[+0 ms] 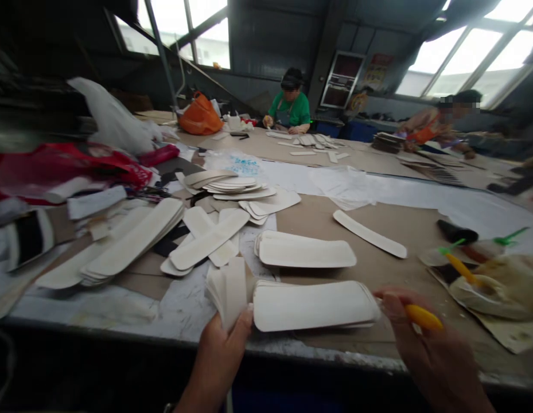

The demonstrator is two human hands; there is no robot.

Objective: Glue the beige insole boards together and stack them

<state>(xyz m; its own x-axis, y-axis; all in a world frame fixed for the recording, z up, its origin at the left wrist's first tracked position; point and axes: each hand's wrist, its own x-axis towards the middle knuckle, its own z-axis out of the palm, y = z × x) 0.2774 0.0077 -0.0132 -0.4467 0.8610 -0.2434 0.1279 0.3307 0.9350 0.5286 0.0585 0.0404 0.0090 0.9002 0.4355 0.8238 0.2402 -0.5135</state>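
Note:
My left hand (225, 341) is closed on a fanned bundle of narrow white strips (236, 292) at the table's front edge. Its thumb lies by the left end of a stack of long white panels with rounded corners (313, 307). At that stack's right end is my right hand (425, 344), somewhat blurred, its fingers closed round a yellow-handled tool (423, 316). The working end of the tool cannot be made out. Just behind lies a second stack of similar panels (307, 252). A single curved white strip (369, 234) rests farther back on brown sheeting.
More white panels lie in piles (132, 246) on the left, near a red plastic bag (68, 166). On the right, a pale glue-stained container (490, 292) holds another yellow handle. Across the table, a person in green (292, 109) and another person (438, 123) sit at work.

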